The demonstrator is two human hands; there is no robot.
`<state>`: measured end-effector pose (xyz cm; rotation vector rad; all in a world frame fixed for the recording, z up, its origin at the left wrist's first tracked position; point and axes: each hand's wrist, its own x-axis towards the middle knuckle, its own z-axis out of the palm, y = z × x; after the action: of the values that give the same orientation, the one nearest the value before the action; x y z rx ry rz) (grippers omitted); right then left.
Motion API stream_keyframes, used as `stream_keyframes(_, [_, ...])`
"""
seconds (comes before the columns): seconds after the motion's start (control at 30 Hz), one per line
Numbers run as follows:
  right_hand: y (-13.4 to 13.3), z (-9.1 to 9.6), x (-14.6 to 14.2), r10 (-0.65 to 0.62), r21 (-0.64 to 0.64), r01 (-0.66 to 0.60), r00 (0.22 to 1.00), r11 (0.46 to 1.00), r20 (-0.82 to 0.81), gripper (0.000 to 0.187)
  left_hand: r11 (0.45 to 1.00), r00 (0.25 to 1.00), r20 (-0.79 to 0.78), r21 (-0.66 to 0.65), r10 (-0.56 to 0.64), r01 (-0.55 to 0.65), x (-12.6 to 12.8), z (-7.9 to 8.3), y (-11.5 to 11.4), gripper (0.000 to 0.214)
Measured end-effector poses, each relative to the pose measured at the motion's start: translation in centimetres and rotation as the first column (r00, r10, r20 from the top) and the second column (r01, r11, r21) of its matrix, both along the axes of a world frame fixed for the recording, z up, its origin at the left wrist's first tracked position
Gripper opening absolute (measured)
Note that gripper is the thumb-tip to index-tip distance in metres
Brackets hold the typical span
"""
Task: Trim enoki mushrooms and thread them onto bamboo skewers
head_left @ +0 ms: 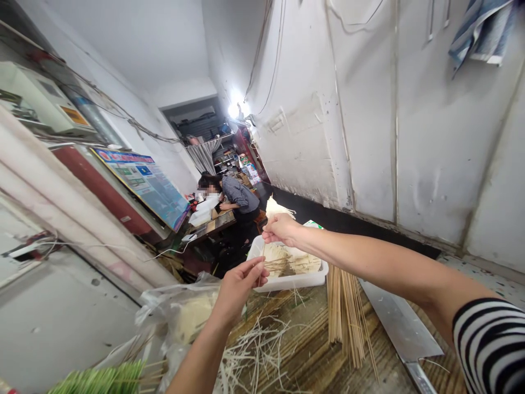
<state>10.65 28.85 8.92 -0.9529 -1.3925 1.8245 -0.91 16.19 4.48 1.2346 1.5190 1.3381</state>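
My right hand [281, 229] is raised above a white plastic tray [293, 282], its fingers closed round a pale, cream-coloured folded sheet [278, 207] of food. Below and to the left, my left hand [245, 275] pinches a thin bamboo skewer [263, 249], which runs up towards the right hand. Whether its tip is inside the sheet is hidden by my fingers. Similar pale pieces on skewers [305, 264] lie in the tray. To the right of it, a loose bundle of bamboo skewers [342, 306] rests on the wooden board [311, 350].
A wide cleaver [400, 320] lies right of the skewers. Thin white strips [258, 355] are scattered in front. At the left sit a clear plastic bag [191, 312] with pale sheets and green skewered vegetables [102, 377]. Another person [241, 194] bends over a table farther back.
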Motion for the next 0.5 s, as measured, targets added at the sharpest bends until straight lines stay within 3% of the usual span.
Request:
stream_keyframes(0.17, [-0.3, 0.0, -0.5, 0.028, 0.012, -0.028, 1.000, 1.000, 0.010, 0.024, 0.993, 0.980, -0.170, 0.068, 0.105, -0.095, -1.2, 1.1, -0.2, 0.048])
stream_keyframes(0.3, [-0.4, 0.0, -0.2, 0.120, 0.021, -0.121, 0.991, 0.992, 0.053, 0.014, 0.986, 0.965, -0.209, 0.086, 0.155, -0.140, -3.3, 2.2, -0.4, 0.043])
stream_keyframes(0.5, [0.3, 0.2, 1.3, 0.208, 0.091, -0.217, 0.973, 0.972, 0.098, 0.027, 0.975, 0.952, -0.213, 0.092, 0.218, -0.203, -5.9, 3.2, -1.4, 0.048])
